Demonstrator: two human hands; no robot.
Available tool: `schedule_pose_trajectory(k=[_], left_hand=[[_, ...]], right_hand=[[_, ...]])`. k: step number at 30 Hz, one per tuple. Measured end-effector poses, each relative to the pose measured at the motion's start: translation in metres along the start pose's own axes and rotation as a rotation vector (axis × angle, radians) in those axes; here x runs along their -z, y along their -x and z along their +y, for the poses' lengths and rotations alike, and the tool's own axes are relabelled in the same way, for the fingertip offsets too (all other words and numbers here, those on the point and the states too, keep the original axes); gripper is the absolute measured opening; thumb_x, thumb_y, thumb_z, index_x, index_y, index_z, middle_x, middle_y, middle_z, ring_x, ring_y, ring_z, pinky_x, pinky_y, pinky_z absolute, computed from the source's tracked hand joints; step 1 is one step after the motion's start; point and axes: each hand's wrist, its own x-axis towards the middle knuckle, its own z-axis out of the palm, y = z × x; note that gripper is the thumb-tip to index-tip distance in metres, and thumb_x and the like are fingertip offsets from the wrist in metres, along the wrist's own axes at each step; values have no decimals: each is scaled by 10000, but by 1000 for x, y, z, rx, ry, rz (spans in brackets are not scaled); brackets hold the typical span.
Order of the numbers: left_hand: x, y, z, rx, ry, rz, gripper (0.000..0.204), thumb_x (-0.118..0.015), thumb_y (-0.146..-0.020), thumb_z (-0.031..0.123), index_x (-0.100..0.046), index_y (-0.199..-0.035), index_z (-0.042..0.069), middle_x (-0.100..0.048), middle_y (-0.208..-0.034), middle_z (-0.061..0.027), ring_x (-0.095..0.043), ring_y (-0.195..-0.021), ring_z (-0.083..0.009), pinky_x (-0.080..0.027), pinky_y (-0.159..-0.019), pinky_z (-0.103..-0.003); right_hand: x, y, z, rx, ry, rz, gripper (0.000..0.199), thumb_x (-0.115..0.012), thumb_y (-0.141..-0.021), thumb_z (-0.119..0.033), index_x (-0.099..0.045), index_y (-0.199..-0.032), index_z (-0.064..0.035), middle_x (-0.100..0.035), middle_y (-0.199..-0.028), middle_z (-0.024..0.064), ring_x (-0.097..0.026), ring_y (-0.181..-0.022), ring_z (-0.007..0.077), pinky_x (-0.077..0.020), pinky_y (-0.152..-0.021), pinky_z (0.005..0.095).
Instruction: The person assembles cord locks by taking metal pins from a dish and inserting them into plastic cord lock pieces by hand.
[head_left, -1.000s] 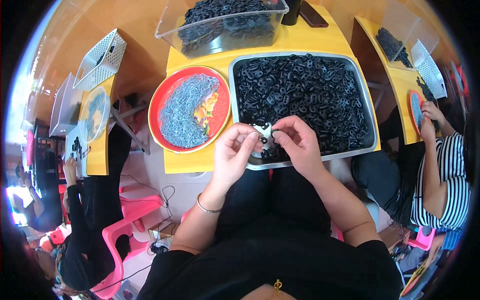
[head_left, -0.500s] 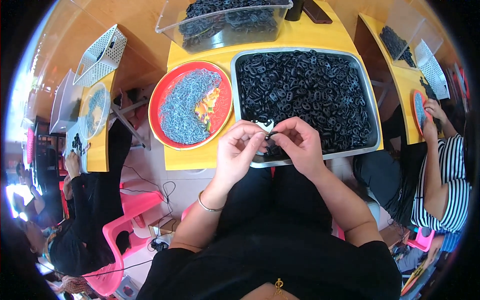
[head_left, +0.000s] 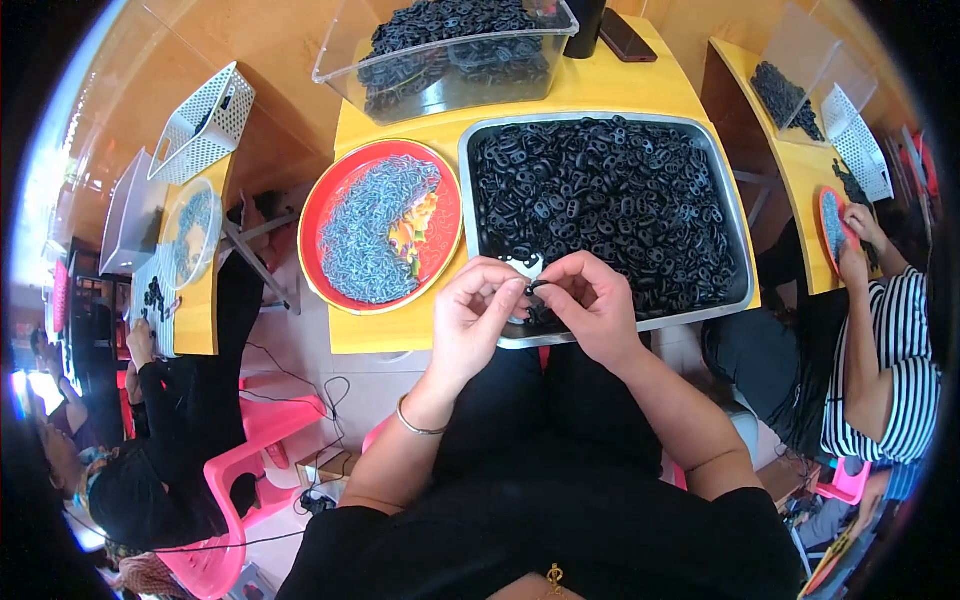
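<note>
Over the near edge of a metal tray (head_left: pixel 747 240), my two hands meet fingertip to fingertip. My right hand (head_left: pixel 598 312) pinches a small black piece (head_left: pixel 537 285) between thumb and index finger. My left hand (head_left: pixel 476 318) is closed in a pinch against the same piece; whether it also holds a tiny metal part is hidden by the fingers. The tray is heaped with black oval pieces (head_left: pixel 620 200), each with two holes. To its left a round red dish (head_left: pixel 312 215) holds a pile of thin silvery metal bits (head_left: pixel 370 225).
A clear bin (head_left: pixel 440 95) of more black pieces stands at the back of the yellow table (head_left: pixel 400 335), near a dark phone (head_left: pixel 625 40). Co-workers sit at side tables left and right, with white baskets (head_left: pixel 205 125). A pink chair (head_left: pixel 270 420) and cables lie at left.
The view has tilted slightly, so table and trays sit lower in the picture. My hands stay pinched together, with the black piece turned a little between the fingertips.
</note>
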Motion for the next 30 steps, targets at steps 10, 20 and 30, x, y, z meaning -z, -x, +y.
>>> schedule_pose_trajectory(k=[10,20,30], left_hand=[[-3,1,2,-33,-78,21,84,-578,-816,-61,-612,-883,-25,-529,-891,-45,-574,-711,-76,-471,-628,-179],[5,-2,9,-21,-82,-63,152,-573,-813,-71,-622,-950,-24,-548,-916,-57,-594,-791,-101,-499,-703,-207],[2,-2,7,51,133,-80,133,-591,-815,-58,-573,-943,-24,-590,-925,-63,-589,-834,-93,-477,-729,-202]], right_hand=[[2,1,5,47,108,22,90,-611,-804,25,-563,-864,-21,-574,-787,-3,-522,-672,25,-415,-602,167],[0,-1,6,38,30,66,81,-637,-792,-6,-574,-840,-25,-589,-734,-11,-514,-622,13,-406,-562,167],[-2,-1,3,68,-17,105,85,-644,-787,-26,-589,-852,-31,-620,-721,3,-545,-611,19,-420,-554,168]])
